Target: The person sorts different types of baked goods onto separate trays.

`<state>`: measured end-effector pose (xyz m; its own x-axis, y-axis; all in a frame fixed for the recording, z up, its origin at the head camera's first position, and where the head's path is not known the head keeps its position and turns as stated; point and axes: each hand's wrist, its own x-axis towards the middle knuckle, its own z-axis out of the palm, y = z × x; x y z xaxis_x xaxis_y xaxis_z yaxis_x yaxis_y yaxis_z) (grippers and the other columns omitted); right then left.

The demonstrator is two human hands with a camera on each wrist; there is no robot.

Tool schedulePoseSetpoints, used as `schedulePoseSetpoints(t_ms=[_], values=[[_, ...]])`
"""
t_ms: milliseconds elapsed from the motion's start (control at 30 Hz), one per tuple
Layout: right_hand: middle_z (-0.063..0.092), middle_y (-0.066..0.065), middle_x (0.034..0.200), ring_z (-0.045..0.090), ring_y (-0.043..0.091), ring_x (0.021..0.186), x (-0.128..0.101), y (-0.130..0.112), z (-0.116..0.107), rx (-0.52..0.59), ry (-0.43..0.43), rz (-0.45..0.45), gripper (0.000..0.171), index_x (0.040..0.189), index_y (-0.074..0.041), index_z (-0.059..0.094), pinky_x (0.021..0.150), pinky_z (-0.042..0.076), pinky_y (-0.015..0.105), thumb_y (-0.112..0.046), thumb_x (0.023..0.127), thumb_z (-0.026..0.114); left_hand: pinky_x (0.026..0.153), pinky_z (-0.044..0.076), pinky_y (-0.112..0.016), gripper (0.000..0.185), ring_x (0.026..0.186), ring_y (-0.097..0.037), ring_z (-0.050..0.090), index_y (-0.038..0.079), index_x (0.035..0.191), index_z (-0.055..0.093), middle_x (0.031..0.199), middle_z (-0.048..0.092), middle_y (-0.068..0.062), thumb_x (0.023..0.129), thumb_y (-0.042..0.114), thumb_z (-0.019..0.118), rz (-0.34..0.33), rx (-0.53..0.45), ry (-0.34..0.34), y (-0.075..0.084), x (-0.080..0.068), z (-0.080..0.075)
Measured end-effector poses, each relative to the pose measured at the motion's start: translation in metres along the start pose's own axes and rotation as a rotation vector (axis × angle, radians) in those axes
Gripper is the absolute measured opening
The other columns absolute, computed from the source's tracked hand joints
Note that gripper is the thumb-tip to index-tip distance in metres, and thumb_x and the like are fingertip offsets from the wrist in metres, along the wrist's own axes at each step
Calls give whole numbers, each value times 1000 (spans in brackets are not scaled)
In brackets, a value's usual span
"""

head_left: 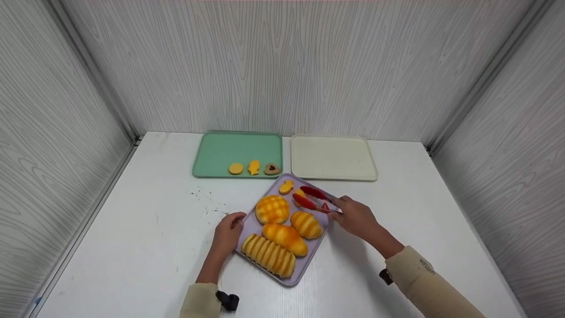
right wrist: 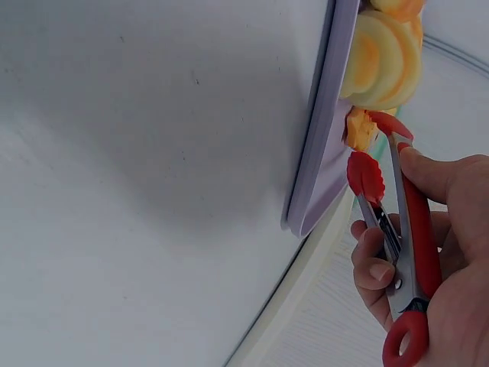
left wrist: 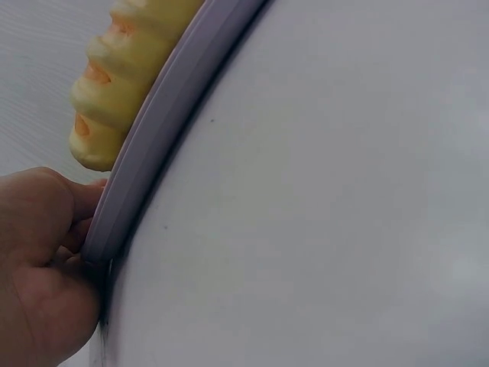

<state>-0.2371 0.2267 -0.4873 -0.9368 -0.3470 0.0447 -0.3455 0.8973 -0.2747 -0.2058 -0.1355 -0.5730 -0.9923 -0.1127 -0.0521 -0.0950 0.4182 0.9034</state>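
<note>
Tongs [head_left: 314, 199]: red tips, metal arms, red grips; held in the right hand [head_left: 356, 217], fingers and thumb curled round the arms; tips parted, lying over the far right part of the purple tray [head_left: 304, 265]; a small yellow piece [right wrist: 359, 128] sits between the tips, whether pinched or merely flanked cannot be told.

Purple tray: set askew on the white table [head_left: 132, 247], near its middle; left hand [head_left: 227, 233] grips the tray's left edge, fingers curled over the rim, thumb side against the table.

On the purple tray: fish biscuit [head_left: 286, 187] at the far corner; round checked bun [head_left: 272, 209]; small ridged bun [head_left: 306, 224]; oval glazed loaf [head_left: 285, 239]; long ridged loaf [head_left: 269, 255] nearest the person.

Green tray [head_left: 238, 148]: beyond the purple tray, to the left; holds a round biscuit [head_left: 235, 168], a fish-shaped biscuit [head_left: 254, 167] and a brown heart biscuit [head_left: 272, 168] in a row along its near edge.

Cream tray [head_left: 333, 157]: just beside the green tray, to its right.

Crumbs [head_left: 205, 201]: scattered on the table left of the purple tray.
</note>
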Motion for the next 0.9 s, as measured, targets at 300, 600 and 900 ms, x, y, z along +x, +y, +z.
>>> schedulePoseSetpoints(t_ms=[300, 600, 900], values=[[67, 15, 116, 67, 32, 93, -7, 7, 7, -40, 59, -56, 51, 132, -4, 64, 82, 58, 47, -35, 92, 73, 100, 48, -46, 31, 114, -25, 59, 8, 130, 64, 122, 65, -10, 102, 10, 52, 22, 5, 2, -1, -1, 0], [67, 14, 112, 67, 31, 94, -10, 17, 12, -85, 190, -91, 50, 129, -3, 65, 78, 59, 48, -31, 89, 76, 98, 49, -45, 30, 111, -24, 60, 6, 129, 65, 120, 65, -11, 102, 9, 52, 58, 6, 11, -1, -1, -1], [66, 14, 112, 66, 31, 90, -11, 15, 22, -84, 188, -101, 53, 130, -2, 64, 77, 59, 46, -33, 89, 76, 100, 48, -45, 30, 113, -24, 59, 9, 130, 64, 123, 65, -10, 103, 10, 52, 16, 4, 10, -2, 0, 0]])
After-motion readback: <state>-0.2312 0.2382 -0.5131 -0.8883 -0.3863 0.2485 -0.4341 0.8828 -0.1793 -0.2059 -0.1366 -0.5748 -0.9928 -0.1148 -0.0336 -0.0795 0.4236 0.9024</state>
